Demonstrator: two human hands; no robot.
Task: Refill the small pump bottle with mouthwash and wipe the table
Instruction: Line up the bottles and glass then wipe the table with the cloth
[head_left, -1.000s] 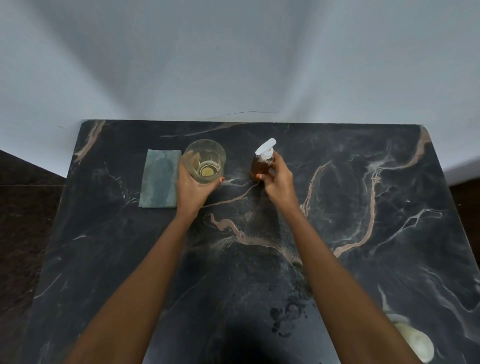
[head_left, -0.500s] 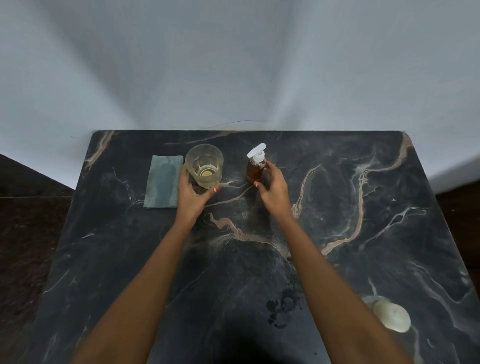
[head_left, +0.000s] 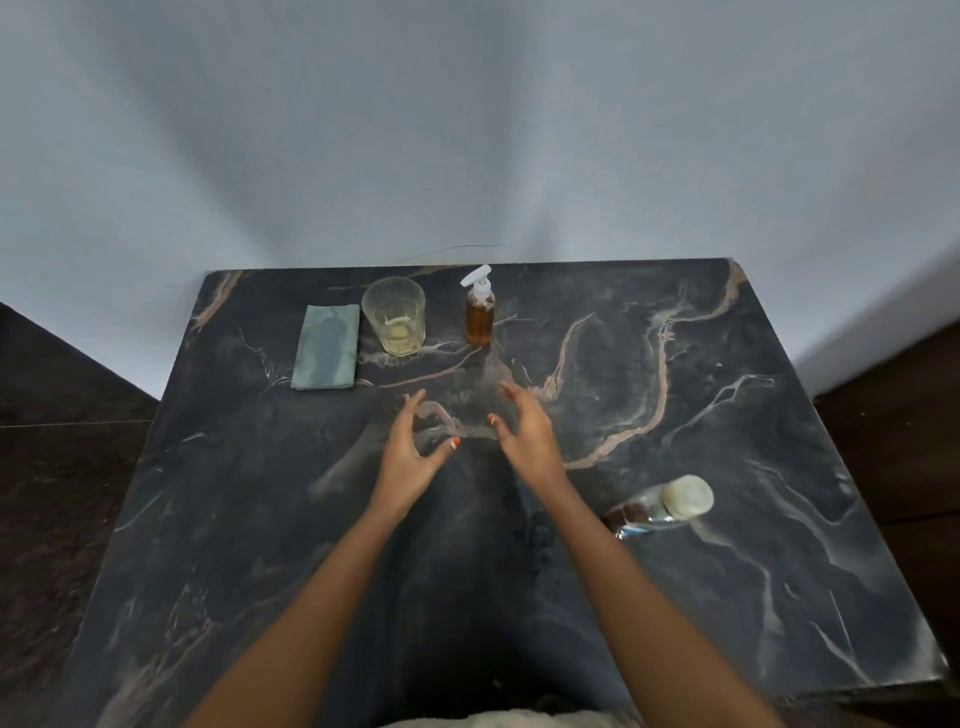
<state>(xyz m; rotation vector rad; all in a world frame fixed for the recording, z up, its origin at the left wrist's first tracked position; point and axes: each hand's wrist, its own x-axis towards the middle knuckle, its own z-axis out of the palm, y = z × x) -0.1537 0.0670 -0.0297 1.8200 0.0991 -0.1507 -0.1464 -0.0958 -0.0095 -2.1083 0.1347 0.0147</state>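
Amber liquid fills the small pump bottle (head_left: 479, 317) nearly to its shoulder and the white pump head is on, so I judge the refill part is done, or almost. It stands upright near the far edge of the dark marble table (head_left: 753, 426), just right of the glass (head_left: 395, 318), which has a little pale yellow liquid at the bottom. The folded grey-green cloth (head_left: 326, 347) lies flat just left of the glass. These 3 things make a row at the back, prob. set aside from the working area.

Both hands hold nothing. The left hand (head_left: 413, 453) and right hand (head_left: 525, 434) have fingers spread and softly curved, palms turned to each other, over the middle of the table. Whether they touch the surface I cannot tell. The pump bottle is well beyond the right fingertips, apart from them. The cloth is beyond the left hand and more to the left. A clear bottle (head_left: 675, 501) w/ a pale cap lies on its side near the right forearm. Next, I think, comes the cloth.
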